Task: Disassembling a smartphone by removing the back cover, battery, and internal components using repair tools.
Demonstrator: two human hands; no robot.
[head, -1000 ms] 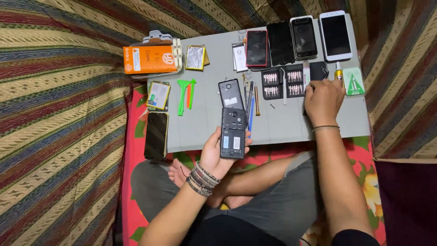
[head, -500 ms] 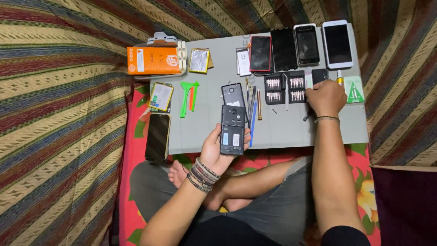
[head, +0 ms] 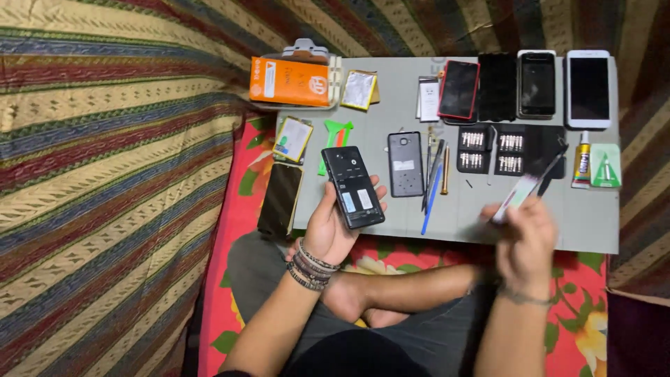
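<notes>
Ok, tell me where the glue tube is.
Head view, far right of the grey mat: the glue tube stands between the black bit case and a green card, below the white phone.

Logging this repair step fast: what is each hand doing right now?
Left hand: closed around an opened black phone, back up.
Right hand: holding a thin pale tool; blurred, kind unclear.

Left hand gripping opened black phone, right hand pinching pale tool, grey mat
</notes>
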